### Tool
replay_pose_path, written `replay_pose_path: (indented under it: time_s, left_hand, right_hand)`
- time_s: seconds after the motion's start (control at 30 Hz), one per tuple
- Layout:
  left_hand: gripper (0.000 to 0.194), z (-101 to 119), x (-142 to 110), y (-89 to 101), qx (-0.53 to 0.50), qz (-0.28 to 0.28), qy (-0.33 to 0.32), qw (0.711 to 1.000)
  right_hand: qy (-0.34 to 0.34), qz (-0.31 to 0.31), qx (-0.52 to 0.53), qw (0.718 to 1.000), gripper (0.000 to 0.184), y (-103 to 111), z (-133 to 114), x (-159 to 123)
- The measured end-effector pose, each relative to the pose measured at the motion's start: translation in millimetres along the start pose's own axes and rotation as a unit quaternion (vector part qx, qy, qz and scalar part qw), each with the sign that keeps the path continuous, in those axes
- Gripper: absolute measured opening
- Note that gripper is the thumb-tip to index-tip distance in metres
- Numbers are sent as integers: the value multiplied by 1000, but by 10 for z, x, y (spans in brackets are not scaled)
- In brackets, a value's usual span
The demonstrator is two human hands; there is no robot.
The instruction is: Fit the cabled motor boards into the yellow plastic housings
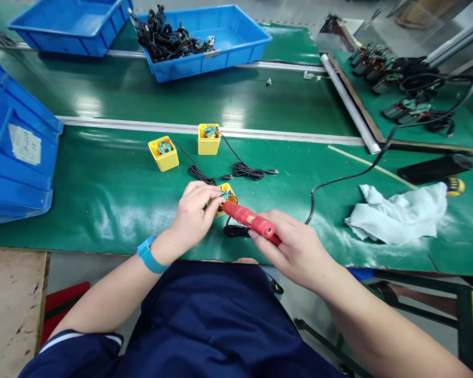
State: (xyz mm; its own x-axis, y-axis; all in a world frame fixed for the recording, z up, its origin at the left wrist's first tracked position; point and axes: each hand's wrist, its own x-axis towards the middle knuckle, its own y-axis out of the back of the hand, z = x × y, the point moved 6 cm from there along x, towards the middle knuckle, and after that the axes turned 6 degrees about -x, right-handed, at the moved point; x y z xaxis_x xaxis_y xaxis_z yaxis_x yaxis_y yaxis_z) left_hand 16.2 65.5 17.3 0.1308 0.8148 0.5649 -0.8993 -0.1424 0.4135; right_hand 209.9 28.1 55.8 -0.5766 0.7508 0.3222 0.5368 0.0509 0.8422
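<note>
My right hand [295,244] is wrapped round a red glue gun [244,214], its front end pointing at a yellow holder [232,195] in front of me. Thumb and fingertips of my left hand [195,212] are pinched together on a small green circuit board [225,195] in that holder. My fingers and the gun cover much of the holder. A coiled black cable [236,231] lies just beside it. Farther back stand a second yellow holder [169,163] and a third yellow holder [208,147], each with a small circuit board in it and a black cable trailing right.
A blue bin [228,60] at the back holds tangled black cables [157,37]. Other blue bins stand at back left [63,31] and left [11,152]. On the right lie a white cloth [398,212], a black cylinder [435,168] and the black cord [350,177].
</note>
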Motion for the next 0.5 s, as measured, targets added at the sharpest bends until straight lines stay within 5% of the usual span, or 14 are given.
replay_pose_path:
  time_s: [0.5]
  left_hand:
    - [7, 15, -2, 5, 4, 17, -23, 1000]
  right_hand:
    - [-41, -35, -5, 999, 11, -41, 10, 5]
